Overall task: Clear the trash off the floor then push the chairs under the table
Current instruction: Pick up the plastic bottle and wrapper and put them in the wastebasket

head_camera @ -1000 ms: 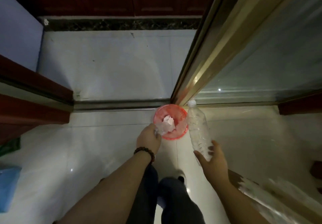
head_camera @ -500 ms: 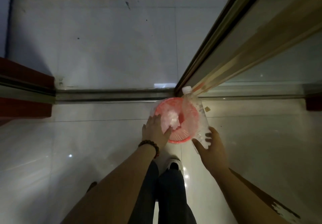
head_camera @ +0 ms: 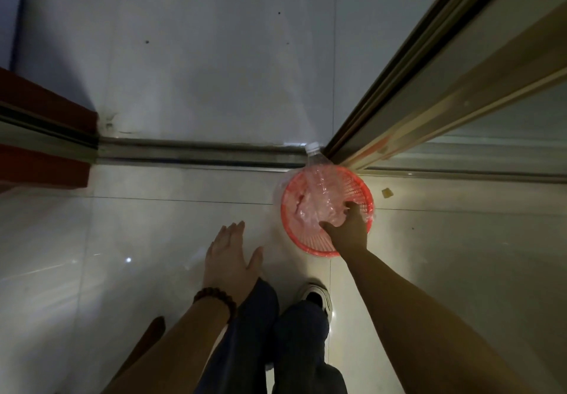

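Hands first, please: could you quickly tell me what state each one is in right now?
Left hand: open, fingers straight, holding nothing.
Right hand: closed on the clear plastic bottle, holding its base over the red wastebasket.

Bottle (head_camera: 322, 191) base is hiding behind right hand (head_camera: 349, 231) inside the bin (head_camera: 310, 245); fingertips not visible. Both forearms are getting cut off by the bottom edge.

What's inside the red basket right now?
The red basket holds crumpled pale trash, and a clear plastic bottle gripped by the right hand pokes out. The basket's bottom is covered.
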`<state>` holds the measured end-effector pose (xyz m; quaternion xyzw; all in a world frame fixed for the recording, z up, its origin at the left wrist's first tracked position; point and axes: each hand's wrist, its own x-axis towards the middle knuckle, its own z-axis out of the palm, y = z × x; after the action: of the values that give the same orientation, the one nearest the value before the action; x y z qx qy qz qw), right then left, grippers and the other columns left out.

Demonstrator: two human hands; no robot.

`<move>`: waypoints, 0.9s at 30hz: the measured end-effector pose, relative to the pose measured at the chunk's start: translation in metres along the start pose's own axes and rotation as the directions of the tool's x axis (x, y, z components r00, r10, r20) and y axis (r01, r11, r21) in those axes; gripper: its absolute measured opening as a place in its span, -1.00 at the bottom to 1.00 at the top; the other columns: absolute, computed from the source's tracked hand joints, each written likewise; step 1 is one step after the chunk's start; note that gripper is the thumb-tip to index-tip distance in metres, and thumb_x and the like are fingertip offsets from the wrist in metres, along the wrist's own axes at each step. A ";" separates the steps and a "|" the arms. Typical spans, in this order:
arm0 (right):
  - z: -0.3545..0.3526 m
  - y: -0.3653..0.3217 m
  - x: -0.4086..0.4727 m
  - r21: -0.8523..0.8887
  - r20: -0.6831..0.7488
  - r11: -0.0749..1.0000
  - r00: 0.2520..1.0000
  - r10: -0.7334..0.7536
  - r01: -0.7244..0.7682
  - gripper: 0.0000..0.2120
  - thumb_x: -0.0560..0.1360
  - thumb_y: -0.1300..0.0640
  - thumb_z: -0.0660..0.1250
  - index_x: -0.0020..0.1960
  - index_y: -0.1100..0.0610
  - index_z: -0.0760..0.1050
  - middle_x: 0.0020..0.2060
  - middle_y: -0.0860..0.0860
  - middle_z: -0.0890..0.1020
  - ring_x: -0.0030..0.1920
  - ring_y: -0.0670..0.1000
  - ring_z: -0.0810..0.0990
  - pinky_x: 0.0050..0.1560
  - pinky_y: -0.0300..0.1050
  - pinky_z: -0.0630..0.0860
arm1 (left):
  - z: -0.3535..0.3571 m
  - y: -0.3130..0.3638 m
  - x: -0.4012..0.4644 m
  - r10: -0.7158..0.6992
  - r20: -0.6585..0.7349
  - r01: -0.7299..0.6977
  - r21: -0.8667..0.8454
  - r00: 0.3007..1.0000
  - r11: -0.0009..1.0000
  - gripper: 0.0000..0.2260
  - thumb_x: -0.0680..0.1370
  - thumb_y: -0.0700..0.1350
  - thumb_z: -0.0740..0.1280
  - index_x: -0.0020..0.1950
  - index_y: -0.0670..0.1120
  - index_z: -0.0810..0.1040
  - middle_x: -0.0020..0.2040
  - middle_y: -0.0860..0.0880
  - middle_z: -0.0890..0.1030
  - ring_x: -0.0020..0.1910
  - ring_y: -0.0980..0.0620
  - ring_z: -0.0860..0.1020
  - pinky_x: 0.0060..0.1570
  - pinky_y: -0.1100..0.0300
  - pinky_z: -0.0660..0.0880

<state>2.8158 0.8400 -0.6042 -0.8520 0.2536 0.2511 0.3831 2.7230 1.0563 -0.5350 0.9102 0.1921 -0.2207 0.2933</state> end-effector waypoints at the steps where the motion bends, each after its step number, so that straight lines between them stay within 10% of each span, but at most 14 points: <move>1: 0.003 0.002 0.003 -0.008 0.005 1.000 1.000 0.004 -0.004 -0.23 0.28 0.09 0.55 0.37 0.12 0.23 0.27 0.13 0.48 0.24 0.20 0.48 0.21 0.12 0.46 | 0.001 0.000 0.001 0.002 -0.009 -0.002 -0.004 1.000 1.000 -0.41 0.56 0.10 0.21 0.50 -0.10 0.12 0.49 -0.13 0.21 0.48 -0.06 0.10 0.44 0.02 0.06; 8: -0.003 -0.001 -0.004 -0.089 0.032 0.996 0.999 -0.028 0.031 0.02 0.27 -0.06 0.55 0.51 0.10 0.01 0.44 0.11 0.30 0.41 0.21 0.28 0.34 0.24 0.32 | -0.014 0.015 -0.002 0.035 -0.046 -0.035 -0.018 0.998 0.999 -0.39 0.55 0.13 0.20 0.51 -0.08 0.09 0.49 -0.12 0.19 0.48 -0.05 0.09 0.44 0.03 0.05; 27: -0.280 -0.122 -0.279 -0.239 -0.165 0.931 0.933 -0.320 0.277 -0.45 0.54 -0.09 0.23 0.43 0.17 0.27 0.43 0.12 0.32 0.44 0.11 0.23 0.42 0.01 0.16 | -0.225 0.237 -0.158 0.396 -0.075 -0.382 0.156 0.915 0.911 -0.51 0.50 0.13 0.15 0.33 -0.13 0.39 0.26 -0.17 0.48 0.24 -0.13 0.40 0.27 -0.03 0.32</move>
<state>2.7496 0.7583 -0.2042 -0.9376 0.1297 0.1276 0.2963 2.7708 0.9815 -0.1827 0.9585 0.0063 -0.1223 0.2574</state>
